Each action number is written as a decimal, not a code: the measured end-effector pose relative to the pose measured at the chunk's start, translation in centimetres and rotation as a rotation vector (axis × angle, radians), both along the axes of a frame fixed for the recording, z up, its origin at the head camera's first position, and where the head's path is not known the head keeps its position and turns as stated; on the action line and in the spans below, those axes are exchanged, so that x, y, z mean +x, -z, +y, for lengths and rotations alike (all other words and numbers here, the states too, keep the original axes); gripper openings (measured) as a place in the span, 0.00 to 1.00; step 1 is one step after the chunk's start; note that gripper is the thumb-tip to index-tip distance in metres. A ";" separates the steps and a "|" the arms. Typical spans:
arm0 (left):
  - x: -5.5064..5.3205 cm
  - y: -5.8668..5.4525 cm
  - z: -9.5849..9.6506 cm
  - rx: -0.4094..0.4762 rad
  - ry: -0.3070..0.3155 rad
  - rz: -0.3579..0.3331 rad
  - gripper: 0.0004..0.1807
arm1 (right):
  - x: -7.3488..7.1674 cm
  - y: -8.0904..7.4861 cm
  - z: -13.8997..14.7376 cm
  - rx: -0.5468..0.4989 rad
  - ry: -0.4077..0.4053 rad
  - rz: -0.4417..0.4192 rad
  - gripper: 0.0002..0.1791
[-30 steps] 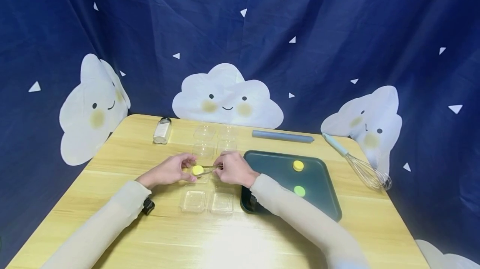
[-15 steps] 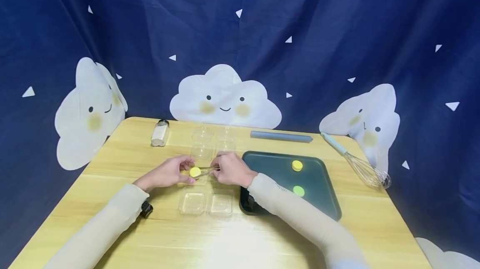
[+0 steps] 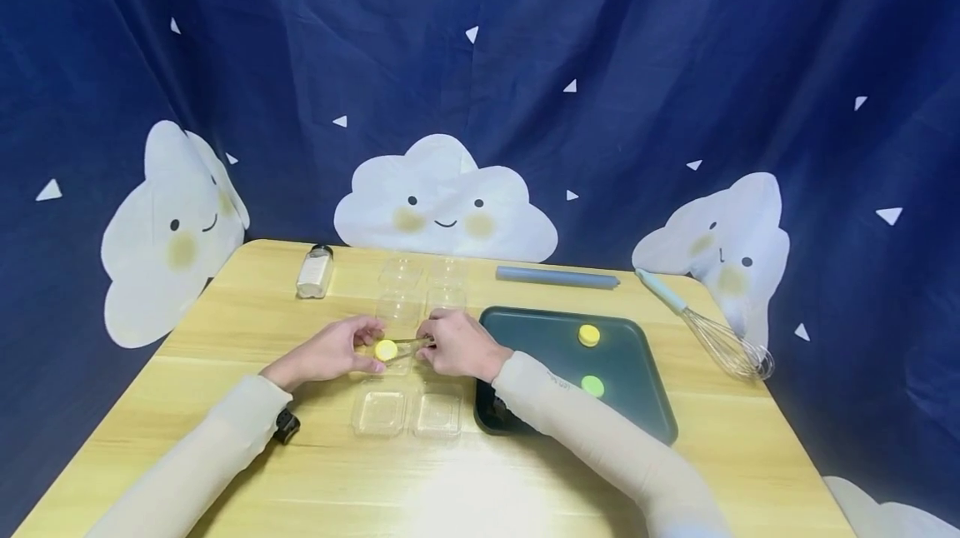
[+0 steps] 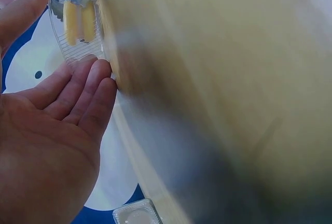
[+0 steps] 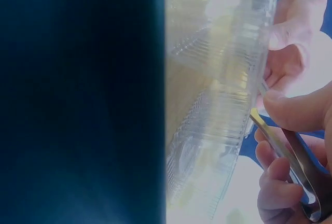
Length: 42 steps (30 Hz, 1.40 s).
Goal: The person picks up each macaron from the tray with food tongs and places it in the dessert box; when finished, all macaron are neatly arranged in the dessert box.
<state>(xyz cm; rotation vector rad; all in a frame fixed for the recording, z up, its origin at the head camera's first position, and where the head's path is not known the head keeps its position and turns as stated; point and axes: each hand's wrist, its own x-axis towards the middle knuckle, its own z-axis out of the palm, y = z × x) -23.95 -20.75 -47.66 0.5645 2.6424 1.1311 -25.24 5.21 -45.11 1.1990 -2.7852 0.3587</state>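
In the head view, a yellow macaron (image 3: pixel 386 350) sits in a clear plastic box (image 4: pixel 78 53) on the table. My left hand (image 3: pixel 330 350) holds that box at its left side, thumb on one side and fingers on the other. My right hand (image 3: pixel 461 344) grips metal tongs (image 5: pixel 290 156) from the right, and their arms reach toward the macaron on both sides. Whether the tips touch it cannot be told. From the left wrist, the macaron shows as two yellow shells with pale filling. Another yellow macaron (image 3: pixel 588 336) and a green macaron (image 3: pixel 592 386) lie on the dark tray (image 3: pixel 540 326).
Several more clear boxes (image 3: pixel 380 411) stand in two columns, before and behind the hands. A shaker jar (image 3: pixel 315 273) is at the back left. A blue-grey rolling pin (image 3: pixel 557 276) lies along the back, and a whisk (image 3: pixel 712 330) lies right of the tray.
The head view has shifted slightly, so everything sits a little lower and further left. Hands, tongs and macaron stay close together, with little other visible movement.
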 end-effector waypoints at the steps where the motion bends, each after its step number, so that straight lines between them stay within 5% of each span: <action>1: 0.0 0.0 0.0 0.003 -0.003 -0.002 0.43 | 0.0 0.0 0.0 0.003 -0.003 0.003 0.10; 29: 0.3 -0.3 0.2 -0.007 0.011 0.025 0.44 | 0.3 -0.9 0.6 -0.056 0.000 -0.011 0.13; 42: 0.0 -0.2 -0.3 -0.017 -0.005 0.022 0.48 | -0.2 -2.5 2.5 -0.224 0.047 -0.057 0.11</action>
